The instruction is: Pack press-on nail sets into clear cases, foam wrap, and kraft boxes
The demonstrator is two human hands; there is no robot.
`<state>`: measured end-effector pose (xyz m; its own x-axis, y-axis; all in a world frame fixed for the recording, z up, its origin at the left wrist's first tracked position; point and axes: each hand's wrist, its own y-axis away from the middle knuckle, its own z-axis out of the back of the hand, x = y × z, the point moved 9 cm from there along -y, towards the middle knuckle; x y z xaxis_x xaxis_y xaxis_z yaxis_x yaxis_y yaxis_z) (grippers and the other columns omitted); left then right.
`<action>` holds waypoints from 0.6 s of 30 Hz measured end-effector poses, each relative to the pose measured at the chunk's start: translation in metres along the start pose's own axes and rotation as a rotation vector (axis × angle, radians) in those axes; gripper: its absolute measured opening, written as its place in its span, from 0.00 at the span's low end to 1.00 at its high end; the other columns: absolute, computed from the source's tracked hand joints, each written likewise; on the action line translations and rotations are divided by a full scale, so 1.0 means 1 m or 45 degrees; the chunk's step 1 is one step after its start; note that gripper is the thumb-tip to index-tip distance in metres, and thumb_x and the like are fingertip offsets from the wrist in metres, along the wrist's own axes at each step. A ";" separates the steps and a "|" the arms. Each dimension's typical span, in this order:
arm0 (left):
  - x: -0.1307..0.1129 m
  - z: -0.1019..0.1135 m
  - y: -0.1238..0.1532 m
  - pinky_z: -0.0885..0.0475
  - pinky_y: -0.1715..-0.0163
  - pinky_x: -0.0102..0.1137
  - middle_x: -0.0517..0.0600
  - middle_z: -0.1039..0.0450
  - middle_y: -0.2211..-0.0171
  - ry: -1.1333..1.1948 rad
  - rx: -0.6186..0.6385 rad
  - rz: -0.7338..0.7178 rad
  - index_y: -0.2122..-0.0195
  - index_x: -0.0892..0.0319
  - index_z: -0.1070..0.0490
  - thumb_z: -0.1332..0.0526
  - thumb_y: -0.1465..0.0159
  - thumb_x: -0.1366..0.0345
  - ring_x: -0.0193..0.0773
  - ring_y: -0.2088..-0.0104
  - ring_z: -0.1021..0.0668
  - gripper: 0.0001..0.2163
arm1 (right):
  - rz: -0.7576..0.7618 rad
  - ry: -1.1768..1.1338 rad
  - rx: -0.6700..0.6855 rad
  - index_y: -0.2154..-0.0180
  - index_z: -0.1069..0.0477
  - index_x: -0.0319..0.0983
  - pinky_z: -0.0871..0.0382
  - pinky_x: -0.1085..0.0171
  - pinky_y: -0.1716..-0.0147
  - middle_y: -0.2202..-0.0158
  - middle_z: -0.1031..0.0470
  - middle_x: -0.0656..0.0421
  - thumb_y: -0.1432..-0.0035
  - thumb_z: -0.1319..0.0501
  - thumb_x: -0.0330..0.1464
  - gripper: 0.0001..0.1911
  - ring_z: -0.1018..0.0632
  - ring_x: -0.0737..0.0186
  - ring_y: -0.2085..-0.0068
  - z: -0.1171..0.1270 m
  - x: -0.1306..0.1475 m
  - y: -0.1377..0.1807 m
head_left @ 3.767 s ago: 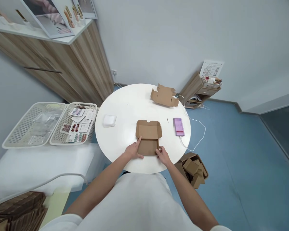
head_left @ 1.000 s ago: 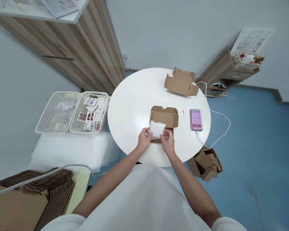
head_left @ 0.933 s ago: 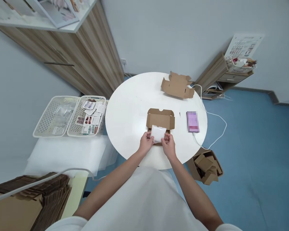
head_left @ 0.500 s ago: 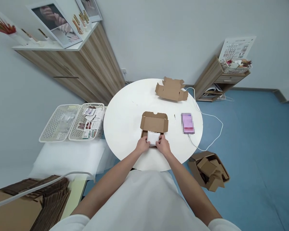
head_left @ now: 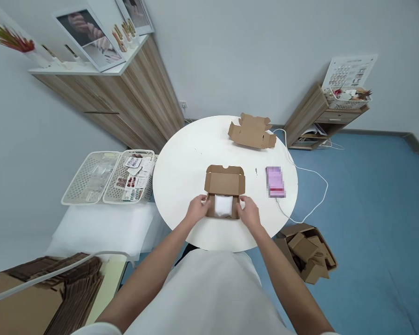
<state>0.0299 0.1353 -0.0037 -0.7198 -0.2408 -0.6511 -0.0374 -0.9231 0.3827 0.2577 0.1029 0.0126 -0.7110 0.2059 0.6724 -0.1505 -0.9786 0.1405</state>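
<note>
A small brown cardboard box (head_left: 225, 181) lies near the front edge of the round white table (head_left: 181, 172), its lid folded back. A white foam pad (head_left: 223, 205) lies inside its tray. My left hand (head_left: 197, 210) grips the box's left wall with curled fingers. On the opposite wall, my right hand (head_left: 250, 213) has the same curled hold. Neither hand touches the pad.
A flat unfolded carton (head_left: 252, 132) lies at the table's far side. A pink phone (head_left: 275, 182) on a white cable (head_left: 314, 174) lies to the right. Two white baskets (head_left: 106, 178) stand left. A carton of folded boxes (head_left: 310, 253) sits on the floor, and flat cardboard (head_left: 38, 288) is stacked at bottom left.
The white pad went from the table into both my hands and then down into the box. My hands have let it go and moved out to the box's two sides.
</note>
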 end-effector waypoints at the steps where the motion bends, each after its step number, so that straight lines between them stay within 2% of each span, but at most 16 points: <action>1: 0.006 0.011 -0.007 0.33 0.62 0.31 0.54 0.29 0.57 0.065 -0.069 0.059 0.55 0.60 0.34 0.46 0.43 0.58 0.38 0.65 0.25 0.17 | -0.072 -0.080 -0.052 0.57 0.35 0.39 0.38 0.61 0.59 0.57 0.31 0.53 0.48 0.47 0.36 0.15 0.29 0.58 0.58 0.012 -0.012 -0.006; 3: 0.013 0.028 -0.021 0.33 0.61 0.30 0.55 0.29 0.57 0.163 -0.159 0.131 0.53 0.61 0.35 0.46 0.43 0.57 0.39 0.60 0.26 0.19 | -0.253 -0.289 -0.079 0.56 0.36 0.38 0.36 0.61 0.61 0.56 0.31 0.52 0.51 0.44 0.41 0.21 0.29 0.58 0.60 0.027 -0.035 -0.021; 5: 0.013 0.032 -0.034 0.33 0.61 0.30 0.56 0.29 0.55 0.226 -0.145 0.161 0.52 0.61 0.35 0.45 0.43 0.57 0.39 0.59 0.26 0.19 | -0.428 -0.523 -0.050 0.53 0.37 0.39 0.36 0.62 0.60 0.52 0.33 0.51 0.53 0.42 0.45 0.26 0.30 0.58 0.56 0.031 -0.049 -0.037; 7: 0.008 0.025 -0.045 0.33 0.62 0.30 0.55 0.28 0.57 0.254 -0.064 0.151 0.52 0.60 0.35 0.45 0.43 0.59 0.39 0.60 0.25 0.19 | -0.572 -0.706 0.114 0.53 0.36 0.40 0.35 0.62 0.61 0.51 0.33 0.52 0.53 0.44 0.48 0.27 0.30 0.57 0.55 0.018 -0.050 -0.048; 9: 0.002 0.018 -0.052 0.33 0.63 0.30 0.53 0.26 0.61 0.250 -0.011 0.131 0.54 0.59 0.33 0.44 0.44 0.62 0.38 0.63 0.24 0.16 | -0.619 -0.793 0.246 0.55 0.35 0.41 0.35 0.62 0.61 0.51 0.31 0.54 0.52 0.45 0.48 0.25 0.29 0.58 0.55 0.005 -0.041 -0.055; 13: -0.005 0.014 -0.059 0.32 0.62 0.31 0.51 0.25 0.65 0.231 -0.040 0.109 0.63 0.59 0.30 0.45 0.44 0.65 0.38 0.65 0.24 0.10 | -0.419 -0.882 0.271 0.54 0.36 0.40 0.36 0.63 0.57 0.52 0.30 0.55 0.51 0.42 0.39 0.21 0.29 0.61 0.54 0.000 -0.008 -0.068; 18: -0.013 0.019 -0.055 0.31 0.60 0.30 0.50 0.27 0.59 0.300 -0.059 -0.087 0.60 0.58 0.31 0.45 0.45 0.68 0.37 0.60 0.25 0.12 | -0.134 -0.827 0.266 0.51 0.39 0.41 0.35 0.60 0.56 0.51 0.32 0.56 0.51 0.45 0.31 0.23 0.29 0.63 0.56 0.010 0.012 -0.065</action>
<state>0.0277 0.1948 -0.0039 -0.5350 -0.2353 -0.8114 -0.0447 -0.9512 0.3054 0.2655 0.1692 0.0186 -0.1342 0.3211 0.9375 -0.0141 -0.9466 0.3222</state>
